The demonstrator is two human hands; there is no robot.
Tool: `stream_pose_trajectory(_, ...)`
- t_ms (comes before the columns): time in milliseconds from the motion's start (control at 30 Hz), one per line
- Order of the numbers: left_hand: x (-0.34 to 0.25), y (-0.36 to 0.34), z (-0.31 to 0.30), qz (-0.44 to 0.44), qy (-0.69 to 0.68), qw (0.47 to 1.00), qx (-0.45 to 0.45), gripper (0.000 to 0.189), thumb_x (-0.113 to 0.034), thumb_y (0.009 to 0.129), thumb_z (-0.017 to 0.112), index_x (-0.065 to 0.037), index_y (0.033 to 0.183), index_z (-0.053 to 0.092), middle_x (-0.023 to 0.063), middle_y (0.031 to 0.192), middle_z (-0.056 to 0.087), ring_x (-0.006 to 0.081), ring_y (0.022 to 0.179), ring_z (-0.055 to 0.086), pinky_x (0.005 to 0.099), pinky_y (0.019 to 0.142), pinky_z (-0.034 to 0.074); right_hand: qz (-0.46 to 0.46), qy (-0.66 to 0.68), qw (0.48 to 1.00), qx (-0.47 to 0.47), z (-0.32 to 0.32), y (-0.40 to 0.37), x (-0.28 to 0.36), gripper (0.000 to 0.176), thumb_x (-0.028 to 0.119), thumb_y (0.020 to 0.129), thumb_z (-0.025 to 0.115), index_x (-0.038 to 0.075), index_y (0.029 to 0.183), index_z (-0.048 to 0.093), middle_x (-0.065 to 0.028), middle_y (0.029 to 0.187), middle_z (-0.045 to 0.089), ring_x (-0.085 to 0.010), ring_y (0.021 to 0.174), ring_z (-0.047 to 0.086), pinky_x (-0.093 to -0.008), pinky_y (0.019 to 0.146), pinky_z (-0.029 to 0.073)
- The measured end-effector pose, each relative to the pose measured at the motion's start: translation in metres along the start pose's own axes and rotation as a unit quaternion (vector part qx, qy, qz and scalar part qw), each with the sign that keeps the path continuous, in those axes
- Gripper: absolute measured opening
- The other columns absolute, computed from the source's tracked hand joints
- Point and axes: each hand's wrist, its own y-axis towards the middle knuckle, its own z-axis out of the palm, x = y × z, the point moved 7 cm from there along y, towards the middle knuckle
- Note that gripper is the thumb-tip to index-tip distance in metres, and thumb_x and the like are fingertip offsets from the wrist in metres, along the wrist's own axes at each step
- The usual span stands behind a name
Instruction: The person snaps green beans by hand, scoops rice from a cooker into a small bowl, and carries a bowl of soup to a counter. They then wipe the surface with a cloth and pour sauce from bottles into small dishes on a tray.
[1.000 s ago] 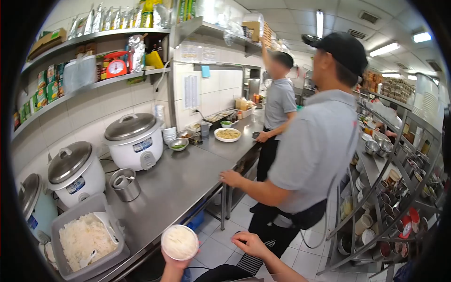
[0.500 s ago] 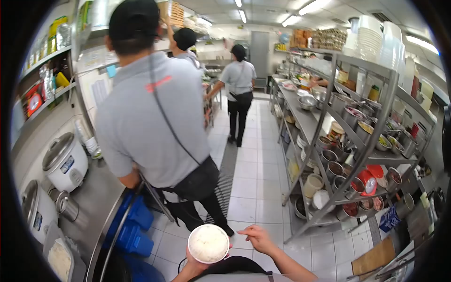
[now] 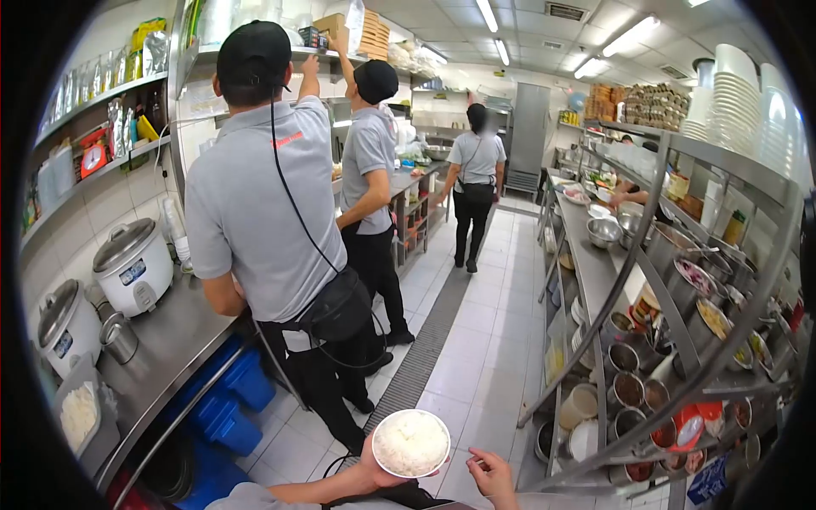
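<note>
The bowl of rice (image 3: 411, 443) sits above the tiled floor, held in your left hand (image 3: 371, 466), whose fingers wrap its side. Your right hand (image 3: 492, 476) is just beside it, holding nothing, fingers loosely bent. Ahead, a co-worker (image 3: 270, 204) in a grey shirt stands at the steel counter (image 3: 174, 340).

And here's the white round bowl (image 3: 448, 460), sitting in the left hand (image 3: 374, 469), its open top facing up toward the camera! It's packed with white rice (image 3: 411, 443), the grains heaped into a rounded mound that fills the opening, a small clump showing on top. The right hand (image 3: 493, 478) is just beside the bowl, apart from its rim.
</note>
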Motion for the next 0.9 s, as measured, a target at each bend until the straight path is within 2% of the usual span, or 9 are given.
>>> stream_pose_trajectory(67,-0.018,0.026,-0.003,0.007,0.000,1.000,0.011,0.072,-0.056,0.079,0.037,-0.010,0.133,0.027,0.0261,0.135,0.024,0.0465,0.121,0.028,0.0563,0.096,0.030,0.000,0.001,1.000,0.024,0.003,0.040,-0.009,0.025,0.006,0.074,0.063,0.005,0.099,0.063,-0.0053,0.076,0.060,-0.0088,0.058,0.056,-0.0208,0.054,0.045)
stream_pose_trajectory(100,-0.028,0.039,0.010,-0.012,-0.136,0.980,0.145,0.071,-0.055,0.080,0.036,-0.009,0.133,0.027,0.0263,0.134,0.024,0.0461,0.121,0.028,0.0556,0.096,0.030,-0.005,-0.016,0.999,0.034,0.005,0.063,-0.012,0.025,0.007,0.074,0.064,0.006,0.099,0.063,-0.0054,0.077,0.060,-0.0090,0.058,0.056,-0.0212,0.054,0.046)
stream_pose_trajectory(133,-0.040,0.052,0.005,-0.003,-0.137,0.980,0.146,0.071,-0.055,0.080,0.036,-0.009,0.133,0.027,0.0263,0.134,0.024,0.0461,0.121,0.028,0.0556,0.096,0.030,-0.008,-0.035,0.998,0.046,0.008,0.085,-0.015,0.025,0.008,0.074,0.064,0.007,0.099,0.063,-0.0054,0.077,0.060,-0.0091,0.058,0.056,-0.0215,0.055,0.046)
stream_pose_trajectory(200,-0.070,0.083,-0.009,0.043,0.030,0.998,-0.016,0.070,-0.055,0.080,0.035,-0.009,0.133,0.027,0.0264,0.134,0.026,0.0458,0.121,0.028,0.0549,0.096,0.030,-0.022,-0.025,0.998,0.056,0.012,0.134,-0.026,0.025,0.009,0.074,0.064,0.007,0.100,0.063,-0.0055,0.077,0.060,-0.0096,0.058,0.056,-0.0220,0.055,0.046)
stream_pose_trajectory(267,-0.100,0.115,-0.008,0.057,0.035,0.997,-0.049,0.070,-0.054,0.080,0.034,-0.008,0.133,0.028,0.0267,0.134,0.025,0.0471,0.121,0.028,0.0562,0.096,0.030,-0.026,-0.009,0.998,0.064,0.013,0.181,-0.035,0.026,0.009,0.075,0.064,0.007,0.100,0.062,-0.0056,0.077,0.060,-0.0101,0.058,0.057,-0.0225,0.055,0.046)
stream_pose_trajectory(333,-0.128,0.150,-0.003,0.040,-0.160,0.975,0.147,0.070,-0.054,0.080,0.035,-0.007,0.132,0.029,0.0280,0.132,0.027,0.0488,0.119,0.029,0.0584,0.093,0.032,-0.040,-0.030,0.996,0.078,0.013,0.225,-0.029,0.027,0.010,0.075,0.064,0.008,0.102,0.062,-0.0060,0.077,0.060,-0.0115,0.060,0.057,-0.0235,0.056,0.046)
stream_pose_trajectory(400,-0.157,0.186,-0.012,0.049,-0.116,0.986,0.113,0.069,-0.055,0.078,0.035,-0.012,0.131,0.032,0.0192,0.133,0.033,0.0495,0.117,0.032,0.0602,0.094,0.028,-0.041,-0.042,0.996,0.068,0.005,0.263,-0.035,0.027,0.010,0.076,0.064,0.008,0.102,0.061,-0.0062,0.077,0.060,-0.0119,0.060,0.058,-0.0236,0.056,0.046)
stream_pose_trajectory(733,-0.240,0.380,-0.023,0.082,-0.147,0.985,0.030,0.066,-0.054,0.079,0.037,-0.008,0.127,0.037,0.0293,0.124,0.037,0.0502,0.107,0.042,0.0610,0.081,0.040,0.084,-0.080,0.993,-0.005,-0.089,0.397,-0.153,0.026,0.012,0.076,0.062,0.007,0.101,0.061,-0.0095,0.079,0.061,-0.0159,0.060,0.060,-0.0256,0.057,0.048)
stream_pose_trajectory(900,-0.282,0.502,-0.012,0.113,-0.136,0.984,0.005,0.067,-0.055,0.077,0.041,-0.008,0.124,0.040,0.0246,0.124,0.040,0.0470,0.105,0.045,0.0566,0.079,0.043,0.091,-0.132,0.987,-0.028,-0.159,0.525,-0.194,0.022,0.023,0.080,0.059,0.001,0.076,0.062,-0.0101,0.063,0.057,-0.0157,0.052,0.052,-0.0295,0.050,0.042)
